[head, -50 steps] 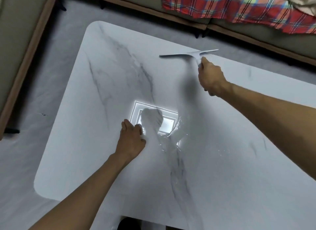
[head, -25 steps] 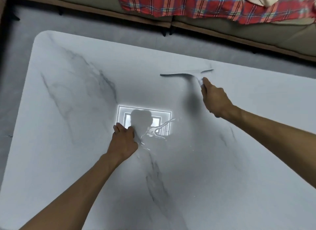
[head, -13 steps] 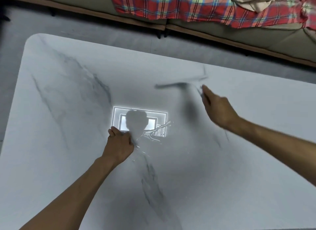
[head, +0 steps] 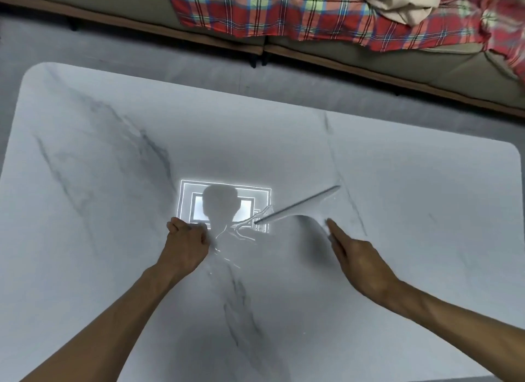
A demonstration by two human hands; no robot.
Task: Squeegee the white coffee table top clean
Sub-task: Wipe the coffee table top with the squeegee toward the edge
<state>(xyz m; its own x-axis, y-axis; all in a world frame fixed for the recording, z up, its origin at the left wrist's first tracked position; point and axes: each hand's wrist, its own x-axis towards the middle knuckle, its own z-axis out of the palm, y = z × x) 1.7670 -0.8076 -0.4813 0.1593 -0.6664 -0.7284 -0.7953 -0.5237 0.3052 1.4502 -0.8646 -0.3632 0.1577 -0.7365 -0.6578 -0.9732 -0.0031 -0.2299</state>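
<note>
I see right hand (head: pixel 358 258) gripping squeegee (head: pixel 298 206), blade tilted toward 2 o'clock | left hand (head: pixel 186 243) fisted, resting on tabletop (head: pixel 99 239) | water streaks (head: pixel 230 239) between hands

I am counting one white coffee table (head: pixel 397 211), one squeegee (head: pixel 298 208), two hands, left (head: pixel 186 245) and right (head: pixel 358 259), and, along the frame's top, one plaid blanket (head: pixel 284 12) and one beige cloth (head: pixel 397 0).
</note>
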